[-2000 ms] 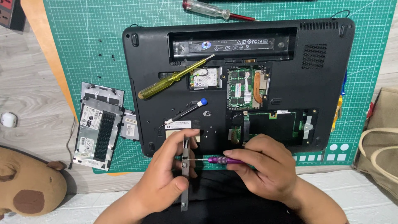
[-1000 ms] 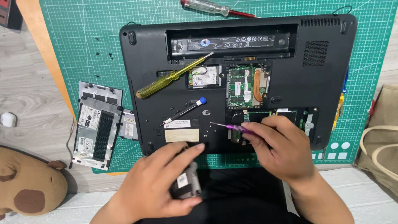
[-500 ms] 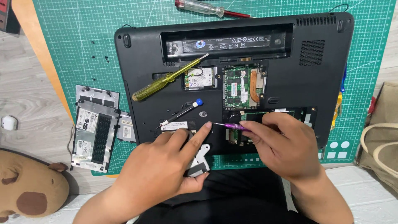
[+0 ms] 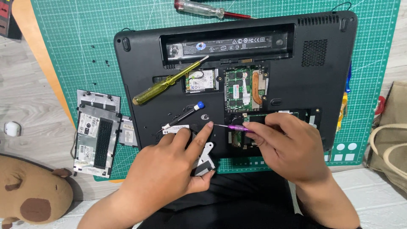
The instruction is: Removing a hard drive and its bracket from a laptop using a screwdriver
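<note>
Our right hand (image 4: 292,146) pinches a purple precision screwdriver (image 4: 238,127) over the upturned black laptop (image 4: 296,85); our left hand (image 4: 169,165) grips what looks like a metal bracket (image 4: 206,159).

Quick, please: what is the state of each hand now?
Left hand: closed on a metal bracket.
Right hand: closed on a purple screwdriver.

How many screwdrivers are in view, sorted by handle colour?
Yellow handle: 1, the yellow screwdriver lying on the laptop.
Clear handle with red shaft: 1, the clear screwdriver on the green mat.
Black with blue cap: 1, the small black screwdriver.
Purple: 1, the purple screwdriver in the right hand.
Total: 4
</note>
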